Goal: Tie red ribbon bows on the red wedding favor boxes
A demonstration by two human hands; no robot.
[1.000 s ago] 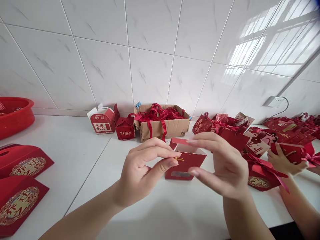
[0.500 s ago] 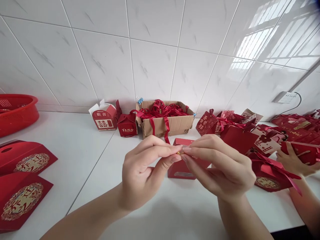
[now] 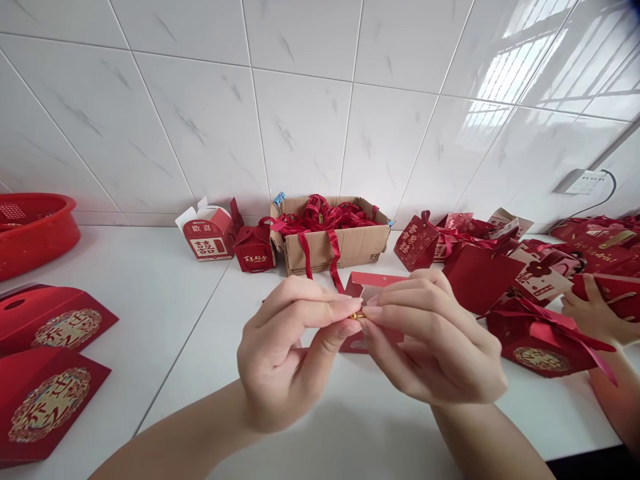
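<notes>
My left hand [image 3: 287,353] and my right hand [image 3: 433,343] meet fingertip to fingertip above the white counter, both pinched on a tiny gold piece [image 3: 357,315]. Right behind them stands a small open red gift box [image 3: 373,285], mostly hidden by my fingers. Neither hand touches the box as far as I can see.
A cardboard box of red ribbons [image 3: 334,237] sits by the tiled wall with two small red boxes [image 3: 227,237] left of it. Flat red boxes [image 3: 47,360] lie at the left near a red basket [image 3: 35,230]. Red gift boxes [image 3: 505,280] pile at the right, where another person's hand [image 3: 595,313] holds one.
My right hand closed in from an open spread until its fingertips met the left hand's on the gold piece. The view shifted slightly.
</notes>
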